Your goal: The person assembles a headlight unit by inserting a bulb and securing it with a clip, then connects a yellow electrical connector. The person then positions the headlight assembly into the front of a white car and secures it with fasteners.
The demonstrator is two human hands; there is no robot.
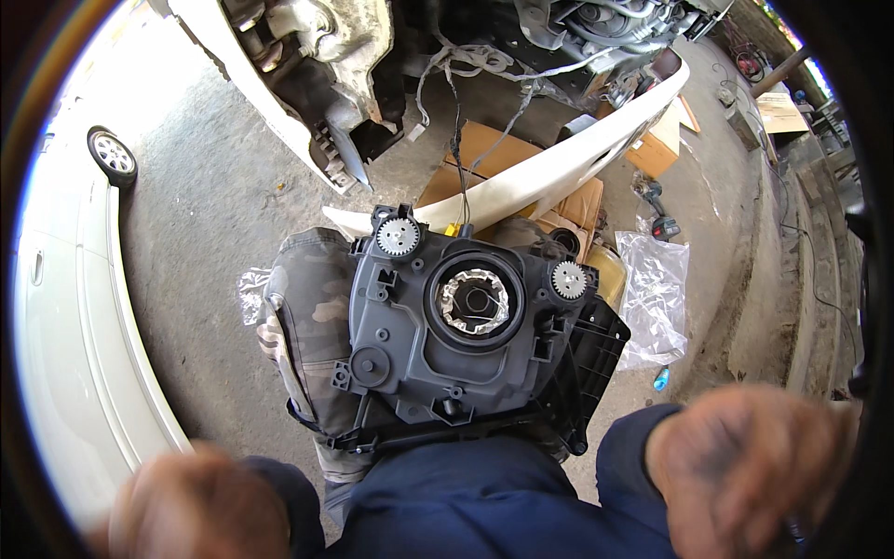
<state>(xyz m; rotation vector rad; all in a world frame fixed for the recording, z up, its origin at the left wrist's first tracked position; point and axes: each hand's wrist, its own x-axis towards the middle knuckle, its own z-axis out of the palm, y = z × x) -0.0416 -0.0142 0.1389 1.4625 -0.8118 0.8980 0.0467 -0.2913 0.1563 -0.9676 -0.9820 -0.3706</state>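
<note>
The black back of a headlight housing point(484, 373) lies across my lap, over the camouflage trousers point(321, 289). Its round opening point(475, 303) shows crinkled silvery material around the rim and a dark inside. Two white toothed adjuster wheels point(399, 237) sit at its upper corners. A cable with a yellow connector point(453, 229) hangs down to its top edge. My left hand point(191, 503) is at the lower left and my right hand point(754, 461) at the lower right, both raised apart from the housing. Motion smears the fingers of both; whatever they may hold cannot be made out.
Ahead stand the opened car front point(326, 56) and a loose white bumper point(559, 172), with cardboard point(489, 149) behind it. Right of me lie a cordless power tool point(659, 214), clear plastic wrap point(656, 298) and a small blue item point(661, 378). A white car point(70, 307) is at left.
</note>
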